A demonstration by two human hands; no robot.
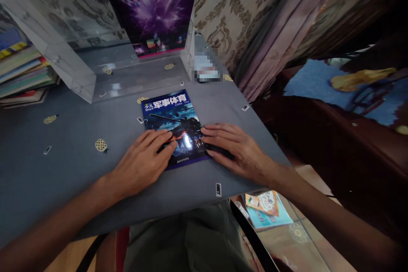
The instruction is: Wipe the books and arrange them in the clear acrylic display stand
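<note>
A dark blue paperback book (178, 121), with a tank and white Chinese lettering on its cover, lies flat and slightly turned on the table in front of me. My left hand (148, 153) rests over its lower left part, fingers stretched out onto the cover. At the right edge of the book, my right hand (234, 148) lies with its fingers extended and the tips touching the cover's side. Both palms face down, and neither hand is wrapped round anything. Glare brightens the middle of the cover.
Behind the book stands a clear plastic rack (143, 74) holding an upright purple-and-pink book (156, 12). Stacked books (25, 68) are at the far left. A blurred-out item (206, 66) lies right of the rack. Books (267, 210) lie below the table's right edge.
</note>
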